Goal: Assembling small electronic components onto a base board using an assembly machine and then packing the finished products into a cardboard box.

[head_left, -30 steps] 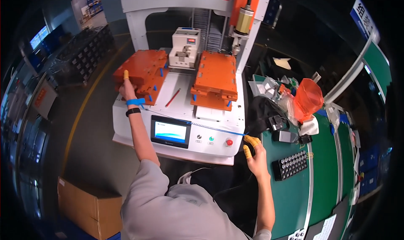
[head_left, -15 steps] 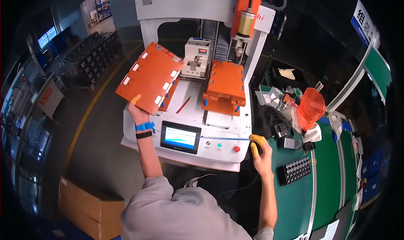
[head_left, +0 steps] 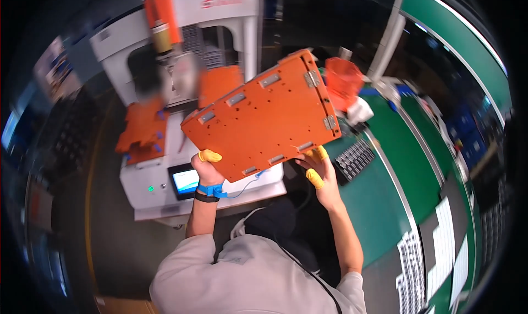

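An orange hinged fixture plate (head_left: 264, 113), with metal hinges at its right end and small slots along its long sides, is lifted and tilted in front of me. My left hand (head_left: 208, 168) grips its lower left corner, the yellow-cotted thumb lying on the face. At the lower right edge is my right hand (head_left: 322, 173); its fingertips, some in yellow cots, touch the edge, while the thumb stands apart below. A blue wrist strap (head_left: 213, 190) circles my left wrist. Its thin blue cord (head_left: 242, 191) runs up behind the plate.
Behind the plate stands a white machine (head_left: 137, 187) with a screen (head_left: 184, 180) and another orange fixture (head_left: 144, 129). On the green bench (head_left: 379, 198) to the right are a black tray of small parts (head_left: 355, 160) and an orange bag (head_left: 342, 83). White sheets (head_left: 444, 248) lie nearer.
My view has turned right. The plate has moved off the machine toward the bench side and tilted. My right hand, earlier at the blue cord, is now at the plate's lower edge.
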`<state>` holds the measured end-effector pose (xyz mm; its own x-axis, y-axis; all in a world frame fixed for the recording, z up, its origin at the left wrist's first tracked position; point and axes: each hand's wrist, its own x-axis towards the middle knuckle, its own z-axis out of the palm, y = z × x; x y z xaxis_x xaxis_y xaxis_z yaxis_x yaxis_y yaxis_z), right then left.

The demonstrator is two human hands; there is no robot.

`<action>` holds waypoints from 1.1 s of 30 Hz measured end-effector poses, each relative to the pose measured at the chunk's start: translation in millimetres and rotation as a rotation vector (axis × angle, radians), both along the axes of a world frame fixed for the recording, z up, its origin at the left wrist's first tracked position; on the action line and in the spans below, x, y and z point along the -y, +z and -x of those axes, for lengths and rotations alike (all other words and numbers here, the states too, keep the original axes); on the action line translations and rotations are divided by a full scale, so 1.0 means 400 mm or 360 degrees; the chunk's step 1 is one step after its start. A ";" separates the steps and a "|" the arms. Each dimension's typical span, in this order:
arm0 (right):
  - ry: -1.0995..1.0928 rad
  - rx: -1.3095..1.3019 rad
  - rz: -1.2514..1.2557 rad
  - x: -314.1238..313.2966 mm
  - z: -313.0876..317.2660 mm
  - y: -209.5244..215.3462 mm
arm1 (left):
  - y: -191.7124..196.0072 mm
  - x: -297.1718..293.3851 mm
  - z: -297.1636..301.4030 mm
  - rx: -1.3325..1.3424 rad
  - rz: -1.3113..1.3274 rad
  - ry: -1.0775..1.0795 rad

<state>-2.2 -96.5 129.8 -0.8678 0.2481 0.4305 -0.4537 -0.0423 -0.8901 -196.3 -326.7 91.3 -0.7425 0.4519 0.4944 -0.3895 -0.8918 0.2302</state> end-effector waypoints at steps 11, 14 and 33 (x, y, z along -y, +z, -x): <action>-0.1483 -0.0159 0.0902 -0.098 -0.496 -0.119 | -0.057 -0.483 -0.425 -0.0053 0.0928 -0.0970; -0.1550 -0.0195 0.1144 -0.105 -0.611 -0.124 | -0.102 -0.538 -0.470 -0.0319 0.0756 -0.1365; -0.1776 0.0389 0.1379 -0.376 -0.781 -0.294 | -0.167 -0.753 -0.566 -0.1421 0.1282 -0.1215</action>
<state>310.3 53.8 12.3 -0.0770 0.9390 -0.3351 -0.4524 -0.3324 -0.8276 30.1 -25.5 24.6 0.2264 0.9708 0.0791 -0.1637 -0.0421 0.9856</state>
